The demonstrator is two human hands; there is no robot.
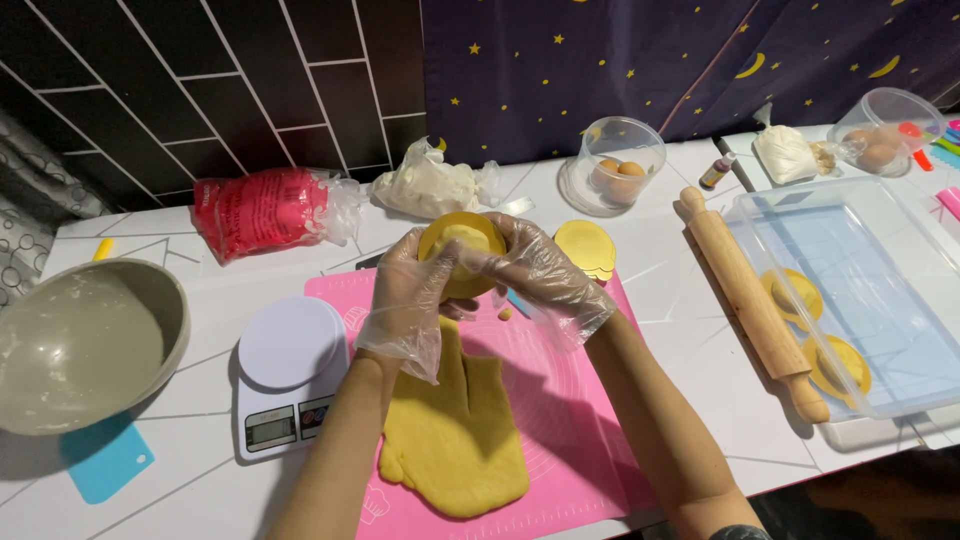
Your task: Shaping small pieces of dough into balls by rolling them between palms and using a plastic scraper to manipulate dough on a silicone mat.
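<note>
Yellow dough fills the small round tart mould (462,250) that both gloved hands hold up over the pink silicone mat (570,400). The left hand (405,300) cups the mould from the side and below, and the right hand (535,275) wraps it from the other side. The fingers (500,262) of both hands are curled and clamped on the mould, thumbs at the pale dough in its hollow, so this shell looks part-way pressed, not yet smoothed out.

A flattened sheet of yellow dough (455,430) lies on the mat just below the hands, most of it whole, so a good deal of dough seems left to use. One small crumb of dough (505,314) sits on the mat near the right hand.

A short stack of yellow moulds (585,248) rests at the far edge of the mat. I cannot tell whether these are lined. Two more yellow moulds (815,330) lie in the clear plastic container (900,260) to the right, which has plenty of room. By that count, a few shells appear done and many remain.

A wooden rolling pin (752,300) lies on the tabletop (680,290) between mat and container. A white kitchen scale (288,375) stands left of the mat, beside a grey mixing bowl (85,345) smeared with pale residue. A blue scraper (105,460) lies just in front of that bowl.
</note>
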